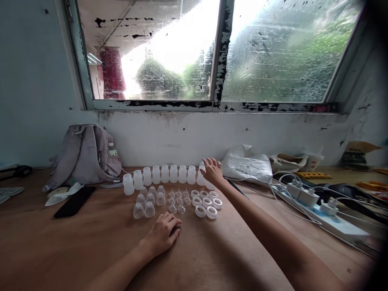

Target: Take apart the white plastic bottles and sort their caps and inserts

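My right hand [212, 171] reaches to the right end of a row of frosted baby bottles [165, 173], its thumb and fingers around the upper part of one bottle [201, 178]. Another bottle stands partly hidden beside that hand. My left hand [165, 232] lies on the table, fingers loosely spread, holding nothing. Just beyond it are several clear silicone nipples [181, 209]. To their left stand clear domed caps [138, 210]. On the right lie translucent white screw rings [200, 211], grouped in short rows.
A grey backpack [86, 155] leans at the wall on the left, with a black phone [74, 202] and crumpled tissue [63, 196] before it. A silvery plastic bag [248, 163] sits behind my right arm. A power strip [330, 222] with plugs and white cables spreads along the right.
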### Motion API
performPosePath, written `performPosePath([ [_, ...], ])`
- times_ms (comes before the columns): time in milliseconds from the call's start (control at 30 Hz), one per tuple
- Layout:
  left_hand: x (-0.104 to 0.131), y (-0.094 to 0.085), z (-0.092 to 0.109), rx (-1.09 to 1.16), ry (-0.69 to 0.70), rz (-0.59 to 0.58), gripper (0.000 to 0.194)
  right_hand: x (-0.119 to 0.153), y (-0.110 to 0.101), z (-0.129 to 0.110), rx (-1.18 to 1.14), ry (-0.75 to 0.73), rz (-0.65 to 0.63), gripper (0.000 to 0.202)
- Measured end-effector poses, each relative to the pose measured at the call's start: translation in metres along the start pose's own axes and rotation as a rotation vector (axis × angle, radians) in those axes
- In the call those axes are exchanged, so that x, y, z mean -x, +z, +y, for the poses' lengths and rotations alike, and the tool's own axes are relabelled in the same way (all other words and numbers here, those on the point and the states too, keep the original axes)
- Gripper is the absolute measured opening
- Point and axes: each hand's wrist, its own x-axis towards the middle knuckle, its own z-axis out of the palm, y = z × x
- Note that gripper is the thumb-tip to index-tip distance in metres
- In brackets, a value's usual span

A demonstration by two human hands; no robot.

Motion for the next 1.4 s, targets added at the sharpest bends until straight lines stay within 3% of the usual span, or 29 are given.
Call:
performPosePath([
  [133, 0.001, 0.001, -0.001, 0.002, 0.008, 0.011, 0.021, -0.006, 0.012, -0.005, 0.051, 0.042, -0.038, 0.037],
  [233, 0.000, 0.001, -0.001, -0.001, 0.021, 0.016, 0.021, 0.003, 0.007, -0.011, -0.043, 0.011, -0.007, 0.028],
  [433, -0.002, 0.001, 0.001, -0.024, 0.013, 0.207, 0.032, 0.041, -0.036, -0.025, -0.380, -0.009, 0.248, 0.037],
  [500, -0.001, -0.002, 0.003, -0.024, -0.015, 0.300, 0.037, 0.060, -0.051, -0.032, -0.584, 0.013, 0.246, 0.037],
  [667, 0.001, -0.009, 0.006, -0.032, -0.087, 0.440, 0.057, 0.110, -0.068, -0.060, -1.128, 0.066, -0.089, 0.031],
  [833, 0.000, -0.007, 0.003, 0.029, -0.102, 0.371, 0.064, 0.135, -0.060, -0.080, -1.448, 0.166, -0.362, 0.028],
  [1033, -0.002, -0.009, 0.007, 0.091, -0.096, 0.276, 0.042, 0.131, -0.054, -0.072, -1.506, 0.256, -0.482, 0.034],
  [1333, -0.003, -0.026, 0.013, 0.111, -0.076, 0.233, 0.045, 0.125, -0.062, -0.071, -1.618, 0.326, -0.554, 0.035],
  [1400, 0.004, -0.033, 0.011, 0.113, -0.095, 0.224, 0.043, 0.120, -0.060, -0.061, -1.647, 0.357, -0.515, 0.035],
])
